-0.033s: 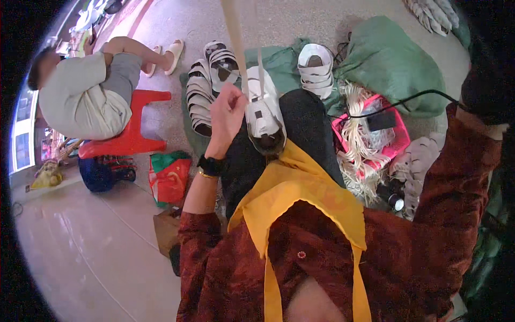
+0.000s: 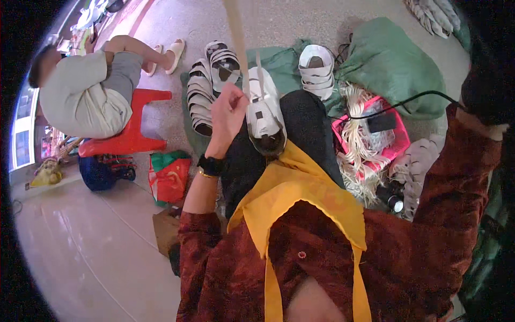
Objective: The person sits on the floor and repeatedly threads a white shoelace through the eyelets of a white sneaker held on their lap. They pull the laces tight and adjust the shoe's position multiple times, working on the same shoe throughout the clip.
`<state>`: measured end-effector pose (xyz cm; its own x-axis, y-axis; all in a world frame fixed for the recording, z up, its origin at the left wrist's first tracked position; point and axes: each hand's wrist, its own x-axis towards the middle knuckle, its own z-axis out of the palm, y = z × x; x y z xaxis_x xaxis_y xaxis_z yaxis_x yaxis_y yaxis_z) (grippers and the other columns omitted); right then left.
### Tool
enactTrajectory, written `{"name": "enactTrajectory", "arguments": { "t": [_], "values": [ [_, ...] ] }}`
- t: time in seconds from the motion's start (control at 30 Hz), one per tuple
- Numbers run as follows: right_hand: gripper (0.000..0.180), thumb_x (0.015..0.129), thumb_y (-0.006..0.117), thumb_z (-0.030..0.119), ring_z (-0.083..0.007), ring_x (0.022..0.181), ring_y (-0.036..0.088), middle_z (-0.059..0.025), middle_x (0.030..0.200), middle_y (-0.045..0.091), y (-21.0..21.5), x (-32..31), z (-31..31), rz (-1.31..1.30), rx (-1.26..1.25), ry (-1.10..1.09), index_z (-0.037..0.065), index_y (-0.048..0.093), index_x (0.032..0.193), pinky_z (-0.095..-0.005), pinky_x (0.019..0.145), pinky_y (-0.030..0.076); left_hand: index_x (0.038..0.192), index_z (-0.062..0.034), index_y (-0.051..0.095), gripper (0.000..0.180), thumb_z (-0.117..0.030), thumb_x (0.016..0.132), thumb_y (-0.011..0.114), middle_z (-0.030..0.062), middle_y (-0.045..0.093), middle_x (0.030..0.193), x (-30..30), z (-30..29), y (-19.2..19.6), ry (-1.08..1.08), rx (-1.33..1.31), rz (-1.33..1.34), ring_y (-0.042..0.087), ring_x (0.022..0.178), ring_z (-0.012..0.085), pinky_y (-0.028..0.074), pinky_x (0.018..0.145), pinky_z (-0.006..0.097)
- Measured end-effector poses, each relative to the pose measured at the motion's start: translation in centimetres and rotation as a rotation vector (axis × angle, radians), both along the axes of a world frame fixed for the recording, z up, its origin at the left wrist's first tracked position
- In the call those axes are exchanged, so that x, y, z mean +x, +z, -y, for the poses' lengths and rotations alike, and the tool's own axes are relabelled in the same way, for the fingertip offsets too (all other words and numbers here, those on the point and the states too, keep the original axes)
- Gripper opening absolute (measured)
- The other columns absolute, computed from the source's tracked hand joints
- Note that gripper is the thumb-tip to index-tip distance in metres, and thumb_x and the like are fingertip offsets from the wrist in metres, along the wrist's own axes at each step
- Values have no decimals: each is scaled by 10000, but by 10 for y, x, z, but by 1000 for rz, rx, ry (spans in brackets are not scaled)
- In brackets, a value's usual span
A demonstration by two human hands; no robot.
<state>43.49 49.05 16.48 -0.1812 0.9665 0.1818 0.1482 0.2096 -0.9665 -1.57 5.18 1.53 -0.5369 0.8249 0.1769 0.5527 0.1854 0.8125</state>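
A white shoe upper point(image 2: 265, 115) with a dark opening rests between my legs, toe pointing away from me. Beside its left edge is my left hand point(image 2: 229, 110), thumb and fingers pinched together on a pale flat shoelace point(image 2: 238, 43). That lace runs upward out of the picture. A second, thinner lace end point(image 2: 260, 72) stands up from the shoe's middle. My right arm, in a dark red sleeve point(image 2: 445, 172), reaches out to the far right. Its hand is lost in the dark rim.
Nested white shoe uppers point(image 2: 199, 99) lie left, with another stack point(image 2: 316, 70) ahead. A pink basket point(image 2: 399, 131) of pale laces stands right, a black cable point(image 2: 407, 99) crossing above it. Beyond is a green sack point(image 2: 391, 64). A person point(image 2: 86, 96) sits on a red stool point(image 2: 129, 139).
The thin lace above the shoe reached the top of the picture before; now it shows only as a short length. My left hand and the shoe have hardly moved.
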Motion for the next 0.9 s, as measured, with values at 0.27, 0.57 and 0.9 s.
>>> {"name": "enactTrajectory", "arguments": {
  "t": [0.27, 0.57, 0.9],
  "values": [
    [450, 1002, 561, 228, -238, 1231, 519, -172, 1349, 542, -5, -10, -24, -34, -26, 6, -30, 503, 1366, -366, 1069, 404, 858, -13, 532, 144, -4, 899, 670, 38, 523, 682, 7, 9, 2, 34, -37, -30, 473, 633, 73, 425, 594, 255],
    [497, 999, 557, 242, -251, 1290, 494, -181, 1406, 516, -16, -18, -29, -82, -53, 6, -38, 479, 1403, -378, 1112, 376, 973, -30, 544, 108, 27, 928, 626, -13, 553, 770, 5, -9, -6, -55, 152, 175, 510, 685, 72, 443, 623, 243],
    [550, 995, 551, 258, -266, 1356, 465, -191, 1469, 487, 2, -29, 15, -263, 1, 24, -46, 453, 1443, -390, 1159, 345, 943, -59, 536, 142, -11, 922, 668, -48, 493, 798, 7, 4, 9, -227, 40, 248, 430, 705, 32, 366, 616, 212]
  ]
}}
